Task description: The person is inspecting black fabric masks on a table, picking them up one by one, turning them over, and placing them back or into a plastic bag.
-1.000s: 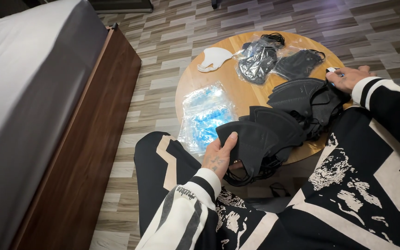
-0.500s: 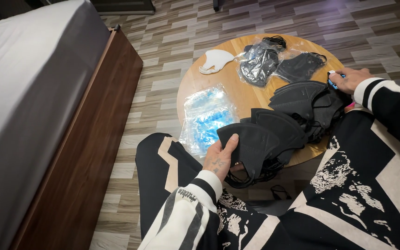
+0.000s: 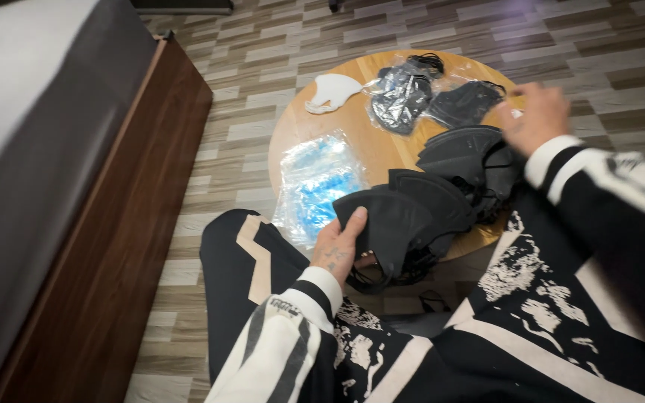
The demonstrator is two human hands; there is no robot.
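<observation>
Black masks [image 3: 404,216] | left hand [image 3: 337,250] gripping | right hand [image 3: 535,116] raised, blurred

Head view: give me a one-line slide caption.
Left hand grips a stack of black face masks at a round wooden table; right hand hovers by more masks.

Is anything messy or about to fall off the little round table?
Yes. The black masks in the left hand hang over the near edge of the table, straps dangling. The bag of blue masks pokes over the left edge too.
</observation>
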